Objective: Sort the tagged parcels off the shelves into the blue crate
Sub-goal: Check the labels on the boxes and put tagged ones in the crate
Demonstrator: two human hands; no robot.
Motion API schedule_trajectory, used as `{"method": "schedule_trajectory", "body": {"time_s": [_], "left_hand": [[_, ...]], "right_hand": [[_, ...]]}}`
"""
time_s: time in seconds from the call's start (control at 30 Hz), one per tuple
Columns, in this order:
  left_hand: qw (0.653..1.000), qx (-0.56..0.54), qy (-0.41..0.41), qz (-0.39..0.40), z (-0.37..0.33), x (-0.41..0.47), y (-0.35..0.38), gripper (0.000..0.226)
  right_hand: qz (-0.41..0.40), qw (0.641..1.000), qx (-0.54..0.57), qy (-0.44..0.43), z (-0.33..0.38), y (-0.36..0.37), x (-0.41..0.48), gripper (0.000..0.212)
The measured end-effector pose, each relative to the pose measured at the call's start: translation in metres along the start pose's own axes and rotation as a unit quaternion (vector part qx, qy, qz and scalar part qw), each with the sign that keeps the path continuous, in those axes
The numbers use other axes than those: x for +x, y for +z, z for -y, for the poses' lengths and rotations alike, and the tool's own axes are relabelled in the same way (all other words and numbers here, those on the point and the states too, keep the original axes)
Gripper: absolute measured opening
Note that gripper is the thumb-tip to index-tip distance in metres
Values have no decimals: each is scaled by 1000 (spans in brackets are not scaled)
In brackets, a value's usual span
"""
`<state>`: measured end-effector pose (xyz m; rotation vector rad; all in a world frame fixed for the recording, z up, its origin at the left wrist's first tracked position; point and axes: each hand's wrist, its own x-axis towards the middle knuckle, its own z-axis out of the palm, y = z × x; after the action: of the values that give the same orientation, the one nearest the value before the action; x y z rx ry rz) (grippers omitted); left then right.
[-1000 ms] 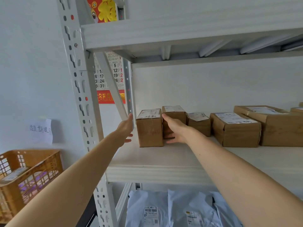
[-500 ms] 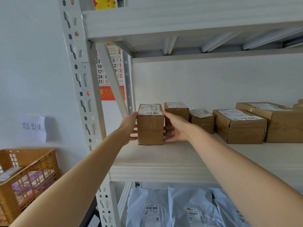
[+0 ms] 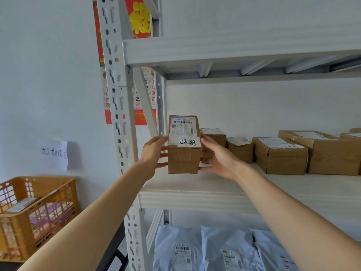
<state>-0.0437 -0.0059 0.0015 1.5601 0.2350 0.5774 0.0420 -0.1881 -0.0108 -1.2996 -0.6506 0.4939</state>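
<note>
A small brown cardboard parcel [image 3: 184, 153] with a shipping label and a white handwritten tag on top is tilted up at the front left of the white middle shelf [image 3: 195, 198]. My left hand [image 3: 154, 154] grips its left side, thumb above and fingers below. On its right side, my right hand [image 3: 218, 157] holds it with the thumb at the top edge. Further brown parcels [image 3: 279, 155] stand in a row along the shelf to the right. No blue crate shows in this view.
The rack's white perforated upright [image 3: 121, 124] stands just left of my left hand. An orange lattice crate [image 3: 39, 216] with items inside sits low at the left under a handwritten wall note [image 3: 53, 153]. Grey mailer bags [image 3: 207, 249] fill the shelf below.
Both hands closed onto the leftmost parcel and drew it forward and up, tilting its labelled top toward me. The view has shifted upward.
</note>
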Motion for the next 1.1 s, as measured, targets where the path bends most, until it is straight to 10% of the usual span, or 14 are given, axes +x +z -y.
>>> {"method": "schedule_trajectory", "body": {"time_s": [1.1], "left_hand": [[979, -35, 78, 184, -50, -164, 163, 35]], "right_hand": [[-120, 985, -71, -100, 67, -104, -239, 40]]}}
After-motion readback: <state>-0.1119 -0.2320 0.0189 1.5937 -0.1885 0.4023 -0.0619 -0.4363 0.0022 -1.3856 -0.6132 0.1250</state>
